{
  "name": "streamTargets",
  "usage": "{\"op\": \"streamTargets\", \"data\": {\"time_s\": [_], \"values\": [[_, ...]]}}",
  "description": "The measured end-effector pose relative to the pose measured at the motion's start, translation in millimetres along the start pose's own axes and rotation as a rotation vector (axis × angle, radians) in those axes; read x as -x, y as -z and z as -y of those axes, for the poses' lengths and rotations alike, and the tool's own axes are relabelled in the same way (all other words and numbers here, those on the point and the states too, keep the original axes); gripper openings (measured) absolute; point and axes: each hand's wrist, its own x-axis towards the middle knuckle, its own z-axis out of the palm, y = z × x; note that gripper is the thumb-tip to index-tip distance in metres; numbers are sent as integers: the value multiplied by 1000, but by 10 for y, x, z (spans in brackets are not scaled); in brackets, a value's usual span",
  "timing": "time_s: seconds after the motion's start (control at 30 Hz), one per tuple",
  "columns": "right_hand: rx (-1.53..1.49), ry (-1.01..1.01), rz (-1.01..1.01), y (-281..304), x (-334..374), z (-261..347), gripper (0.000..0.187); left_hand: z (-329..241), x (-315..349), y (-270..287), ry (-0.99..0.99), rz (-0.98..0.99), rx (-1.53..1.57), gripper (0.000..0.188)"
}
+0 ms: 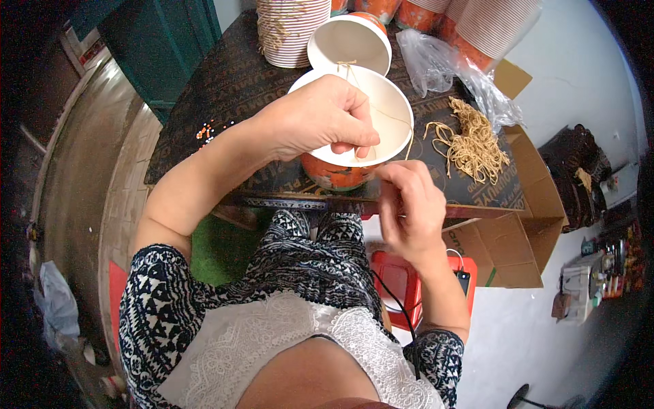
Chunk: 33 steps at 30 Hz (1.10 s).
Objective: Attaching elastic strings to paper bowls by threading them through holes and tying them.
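Observation:
An orange-patterned paper bucket [337, 174] with a white inside stands upright near the table's front edge. Over its opening, my left hand [330, 119] is closed in a pinch at the near rim, with a bit of thin tan cord [388, 114] at the fingertips. That cord loops across the white inside and over the right rim toward my right hand [414, 208]. My right hand is beside the bucket's near right side, its thumb and fingers drawn together; what they grip is hidden. Behind leans a second bucket [349, 46], its white opening facing me.
Stacked buckets [294, 34] with cords stand at the back left; more stacks [487, 31] are at the back right beside a clear plastic bag [429, 61]. Tan cords [470, 146] lie heaped on the right. Small beads [206, 133] lie left. A cardboard box [504, 249] adjoins the table.

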Motion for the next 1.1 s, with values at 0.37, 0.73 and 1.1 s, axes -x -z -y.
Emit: {"op": "streamTargets", "data": {"time_s": [0.37,0.73,1.1], "values": [[23,40,148,249,-112,-23,32,7,-32,49,-27,93,139,15],[-73,3,54,246,-227,-111,32,54,-36,29,5,98,29,10],[-176,-27,-38,18,-467,-194,19,36,-54,21,22,205,-47,13]]}}
